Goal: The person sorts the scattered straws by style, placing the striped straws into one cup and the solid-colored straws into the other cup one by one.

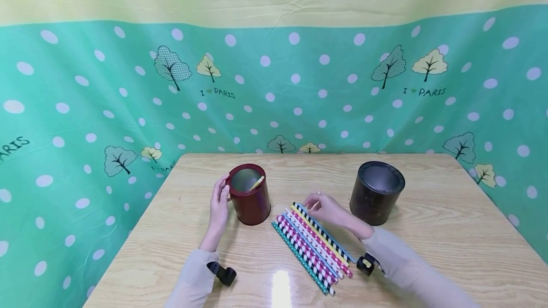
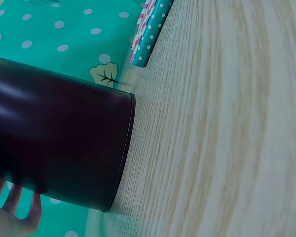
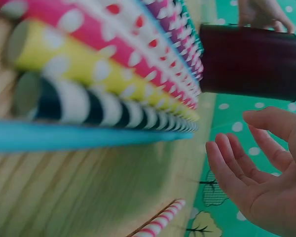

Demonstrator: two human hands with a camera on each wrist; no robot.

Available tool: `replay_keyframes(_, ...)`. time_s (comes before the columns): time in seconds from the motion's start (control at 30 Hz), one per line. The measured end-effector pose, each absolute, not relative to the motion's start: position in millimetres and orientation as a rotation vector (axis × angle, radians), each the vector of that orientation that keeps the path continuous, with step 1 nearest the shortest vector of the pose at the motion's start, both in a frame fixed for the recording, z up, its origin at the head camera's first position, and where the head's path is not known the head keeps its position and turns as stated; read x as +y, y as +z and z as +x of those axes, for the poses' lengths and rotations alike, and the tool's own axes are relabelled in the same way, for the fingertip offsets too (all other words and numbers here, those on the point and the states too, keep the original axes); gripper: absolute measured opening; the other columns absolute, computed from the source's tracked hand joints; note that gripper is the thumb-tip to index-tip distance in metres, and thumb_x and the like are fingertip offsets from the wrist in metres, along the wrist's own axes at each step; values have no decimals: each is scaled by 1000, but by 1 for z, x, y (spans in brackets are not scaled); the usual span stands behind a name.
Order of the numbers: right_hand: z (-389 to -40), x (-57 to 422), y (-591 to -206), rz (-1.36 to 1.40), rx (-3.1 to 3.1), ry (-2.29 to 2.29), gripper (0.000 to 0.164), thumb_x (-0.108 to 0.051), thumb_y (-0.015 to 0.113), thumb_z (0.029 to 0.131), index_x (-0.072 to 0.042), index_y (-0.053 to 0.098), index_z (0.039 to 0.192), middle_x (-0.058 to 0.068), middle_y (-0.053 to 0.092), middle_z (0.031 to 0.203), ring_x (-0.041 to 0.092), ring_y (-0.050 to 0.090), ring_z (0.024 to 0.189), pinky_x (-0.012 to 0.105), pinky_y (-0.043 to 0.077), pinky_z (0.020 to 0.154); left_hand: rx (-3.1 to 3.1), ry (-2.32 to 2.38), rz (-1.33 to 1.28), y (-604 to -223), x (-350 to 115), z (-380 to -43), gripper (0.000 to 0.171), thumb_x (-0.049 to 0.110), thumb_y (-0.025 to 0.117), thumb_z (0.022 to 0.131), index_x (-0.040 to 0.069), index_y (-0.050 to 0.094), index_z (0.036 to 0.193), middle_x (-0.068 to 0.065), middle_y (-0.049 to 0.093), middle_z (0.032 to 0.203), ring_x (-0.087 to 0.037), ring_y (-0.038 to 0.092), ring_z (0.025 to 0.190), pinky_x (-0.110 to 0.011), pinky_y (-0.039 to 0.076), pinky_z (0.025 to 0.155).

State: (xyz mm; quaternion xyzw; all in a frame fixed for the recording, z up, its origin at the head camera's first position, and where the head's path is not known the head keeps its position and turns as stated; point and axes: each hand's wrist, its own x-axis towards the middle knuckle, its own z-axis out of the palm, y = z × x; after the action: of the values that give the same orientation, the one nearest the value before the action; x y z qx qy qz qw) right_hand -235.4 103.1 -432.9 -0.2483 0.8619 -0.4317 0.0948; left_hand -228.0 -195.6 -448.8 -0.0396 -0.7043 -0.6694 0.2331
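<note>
My left hand (image 1: 220, 203) rests against the left side of a dark red tin (image 1: 251, 206), its fingertips touching the wall. One yellow straw (image 1: 257, 183) leans inside that tin, its end showing near the rim. Over the far end of a row of patterned paper straws (image 1: 312, 246) hovers my right hand (image 1: 323, 208). In the right wrist view this hand (image 3: 266, 173) has its thumb and fingers apart, with nothing between them. Closest to it lie a plain blue straw (image 3: 89, 136) and a black-and-white striped straw (image 3: 108, 108).
A black tin (image 1: 376, 198) stands to the right, beyond my right forearm. A pink-and-white striped straw (image 3: 163, 217) shows apart from the row in the right wrist view. Behind the wooden table (image 1: 192, 179) hangs a green dotted cloth (image 1: 278, 84).
</note>
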Motion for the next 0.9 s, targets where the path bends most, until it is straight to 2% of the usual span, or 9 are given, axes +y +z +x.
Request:
replay_keyframes(0.37,-241,116,-448,-775,2520,-1128,15,-1,58,80,1,60,95,9,58,87,20,56,79,24,44,59,-1952,-1830,-97,-447,-195,-227,35,20,40,94,6,44,125,1,50,109,-4,47,96,-24,41,70)
replay_keyframes(0.63,-247,120,-457,-801,2473,-1125,13,2,58,79,3,60,92,7,57,77,15,50,61,21,39,48,-1964,-1821,-92,-448,-194,-227,34,18,39,94,6,45,125,-5,50,111,-4,47,96,-24,41,70)
replay_keyframes(0.9,-250,120,-461,-825,2447,-1137,13,5,60,76,3,62,89,8,57,68,15,50,53,20,39,45,-1959,-1804,-84,-449,-194,-227,33,17,38,95,4,44,125,-5,51,109,-3,48,94,-24,40,70)
